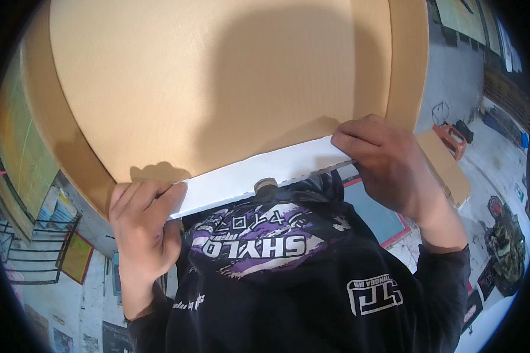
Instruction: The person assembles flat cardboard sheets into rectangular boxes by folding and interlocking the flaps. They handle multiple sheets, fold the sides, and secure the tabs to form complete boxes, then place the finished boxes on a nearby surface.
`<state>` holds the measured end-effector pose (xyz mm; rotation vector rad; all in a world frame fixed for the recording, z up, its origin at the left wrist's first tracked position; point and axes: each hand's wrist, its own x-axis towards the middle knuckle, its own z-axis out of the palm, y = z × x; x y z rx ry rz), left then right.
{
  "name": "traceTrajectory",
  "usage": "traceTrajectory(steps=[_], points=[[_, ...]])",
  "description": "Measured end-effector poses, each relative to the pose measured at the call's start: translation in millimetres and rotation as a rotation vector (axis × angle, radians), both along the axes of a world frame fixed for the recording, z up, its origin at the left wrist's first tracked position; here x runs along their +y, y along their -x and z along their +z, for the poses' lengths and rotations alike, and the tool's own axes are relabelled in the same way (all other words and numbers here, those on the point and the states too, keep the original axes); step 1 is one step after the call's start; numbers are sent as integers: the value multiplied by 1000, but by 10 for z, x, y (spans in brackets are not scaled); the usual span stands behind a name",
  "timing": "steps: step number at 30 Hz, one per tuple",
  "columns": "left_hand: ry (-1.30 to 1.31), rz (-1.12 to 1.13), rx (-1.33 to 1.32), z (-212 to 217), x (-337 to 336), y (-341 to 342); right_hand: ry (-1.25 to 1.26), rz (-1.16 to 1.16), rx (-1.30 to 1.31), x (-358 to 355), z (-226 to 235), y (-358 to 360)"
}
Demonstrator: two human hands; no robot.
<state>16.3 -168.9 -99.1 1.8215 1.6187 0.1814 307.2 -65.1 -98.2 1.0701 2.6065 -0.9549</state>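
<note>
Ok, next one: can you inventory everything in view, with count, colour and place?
Large box: 1, tan inside, top centre
Box edge: 1, white, nearest the torso
Cardboard piece: 1, brown, beside the right forearm
Plastic item, perhaps a stool: 1, orange-red, upper right
Wire rack: 1, black, left
Small panel: 1, yellowish with red edge, beside the rack
Flat panel: 1, grey-blue with red edge, under the right forearm
Bundle: 1, camouflage green, far right
Smaller clutter: uncounted, too small to tell
Shirt: 1, black, lower centre
Left hand: 1, bare, gripping the box edge
Right hand: 1, bare, likewise
</note>
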Motion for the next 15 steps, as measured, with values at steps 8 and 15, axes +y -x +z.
traceTrajectory(steps=[8, 15], points=[[-869, 804, 190, -455, -962, -578, -196, 149, 204, -13, -1, -133], [-54, 940, -1950, -956, -722, -1222, -211, 228, 203, 40, 42, -121]])
